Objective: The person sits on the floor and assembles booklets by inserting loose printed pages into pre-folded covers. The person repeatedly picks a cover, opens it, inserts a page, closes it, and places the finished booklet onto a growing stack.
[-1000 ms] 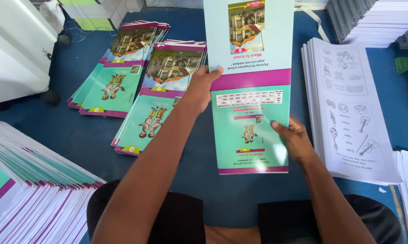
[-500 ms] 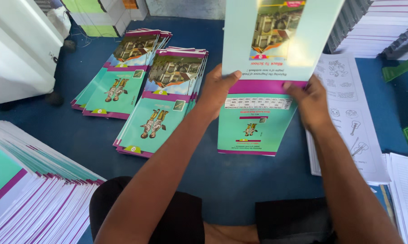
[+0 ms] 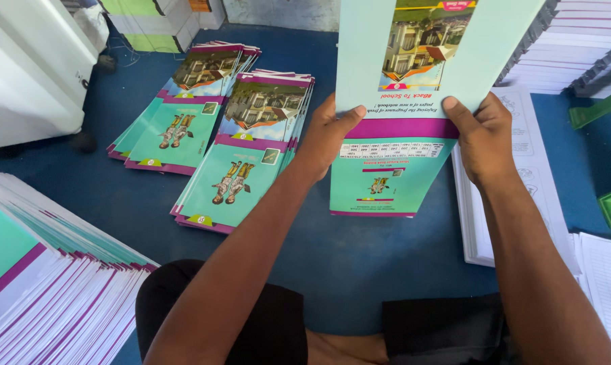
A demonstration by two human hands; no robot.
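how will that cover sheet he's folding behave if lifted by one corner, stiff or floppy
Probably semi-stiff: the cover sheet stands upright above the fold, pinched only by the left hand and right hand. It looks thin and light, so likely to droop. Its finish may be slippery.

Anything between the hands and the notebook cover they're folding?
Nothing visible. The left hand and right hand both already grip the cover sheet at its fold line, thumbs on top, with no other item between.

Print or binding workshop, stacked notebook covers, printed page piles, blue floor
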